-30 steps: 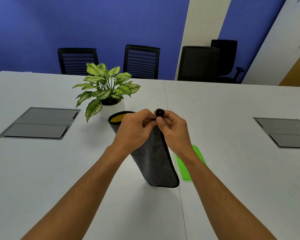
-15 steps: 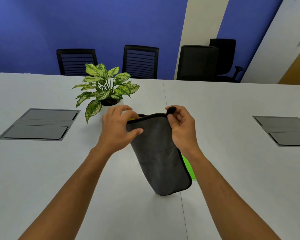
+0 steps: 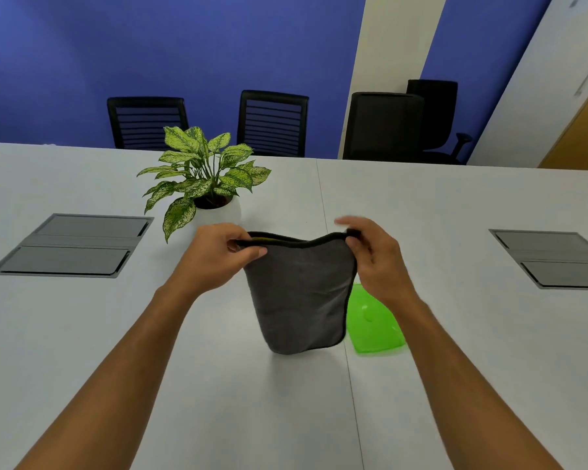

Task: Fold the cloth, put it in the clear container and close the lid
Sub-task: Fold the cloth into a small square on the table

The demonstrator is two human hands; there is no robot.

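Head view
Cloth (image 3: 299, 293): grey with a dark edge, a strip of yellow showing along the top; held up off the bench at the centre of the frame, hanging doubled, top edge stretched between the two hands, lower end rounded and close over the bench top.
Left hand (image 3: 218, 256): at 9 o'clock of the cloth, pinching the top left corner between thumb and fingers, clenched on the cloth.
Right hand (image 3: 375, 257): at 3 o'clock of the cloth, thumb and fingers gripping the top right corner; the upper fingers are blurred.
Forearms: both bare, running in from the lower corners of the frame toward the centre.
Green lid (image 3: 374, 322): flat on the bench at 4 o'clock of the cloth, just under the right wrist, partly hidden behind the cloth's right edge.
Clear container: cannot tell where it is; nothing of it shows.
Bench (image 3: 455, 368): white, with a seam running from 12 to 6 o'clock just right of the cloth.
Plant (image 3: 204, 178): green speckled leaves in a white round pot, at 11 o'clock of the cloth, behind the left hand, apart from it.
Grey hatches: one set into the bench at 9 o'clock (image 3: 72, 245), one at 3 o'clock (image 3: 554, 257), both well apart from the hands.
Chairs (image 3: 272, 122): black, lined along the far edge of the bench at 12 o'clock, in front of a blue wall (image 3: 184, 45).
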